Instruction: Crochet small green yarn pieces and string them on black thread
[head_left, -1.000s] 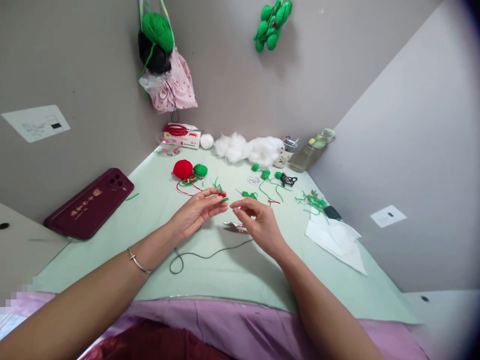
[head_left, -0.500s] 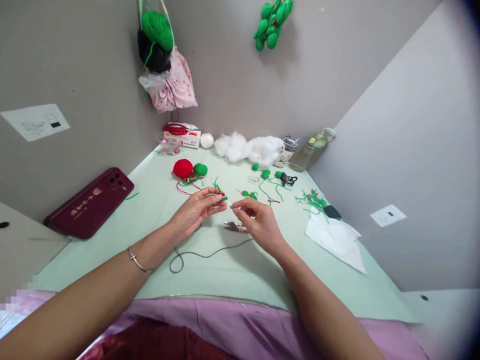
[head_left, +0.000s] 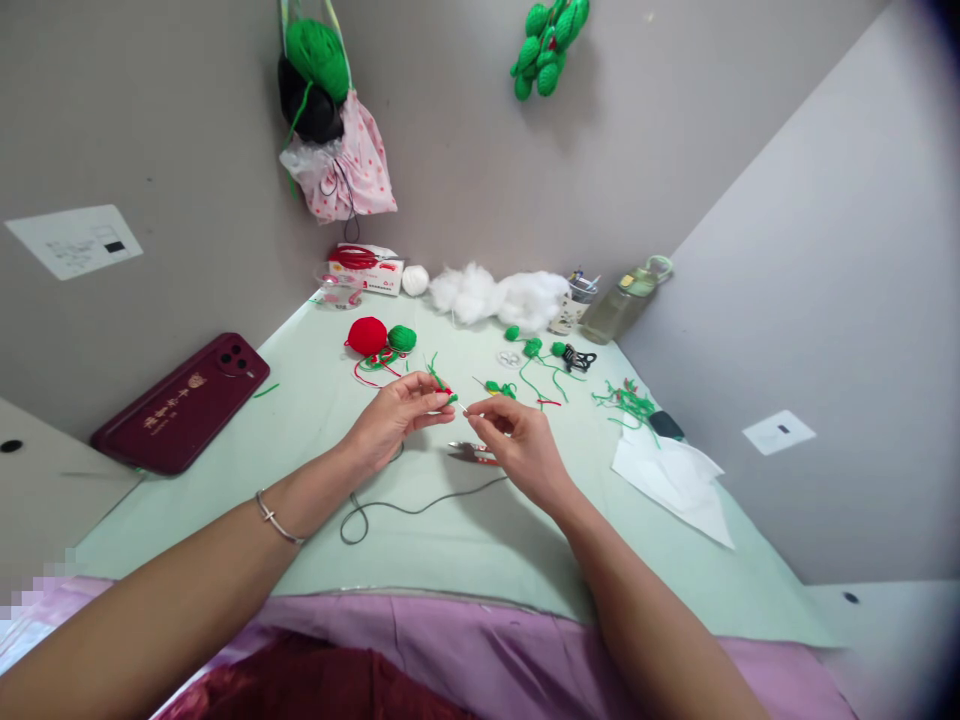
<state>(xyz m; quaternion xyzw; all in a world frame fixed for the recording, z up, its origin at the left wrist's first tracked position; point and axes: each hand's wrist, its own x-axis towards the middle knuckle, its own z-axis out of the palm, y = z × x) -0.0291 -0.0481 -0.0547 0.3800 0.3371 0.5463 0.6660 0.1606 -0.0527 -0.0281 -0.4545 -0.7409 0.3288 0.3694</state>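
Note:
My left hand (head_left: pixel 394 415) pinches a small red and green yarn piece (head_left: pixel 451 397) between thumb and fingers, with green yarn ends sticking up behind it. A thin, pale, needle-like tool (head_left: pixel 461 408) is in the closed fingertips of my right hand (head_left: pixel 525 445). Its far end meets the yarn piece; whether it goes inside is too small to tell. Thread snips (head_left: pixel 472 453) lie on the table below, partly hidden by my right hand. A dark cord (head_left: pixel 420 507) loops across the table under both hands.
Behind my hands are a red yarn ball (head_left: pixel 367 336), a green yarn ball (head_left: pixel 402 339), white stuffing (head_left: pixel 469 294) and small green knitted pieces (head_left: pixel 532 347). A phone (head_left: pixel 180 405) lies left; white paper (head_left: pixel 671 485) and green yarn scraps (head_left: pixel 626 402) lie right. A bottle (head_left: pixel 622 305) stands at the back.
The tool shows a little less of its length between my fingers and the yarn piece. Both hands keep nearly the same place, and the whole view has shifted slightly.

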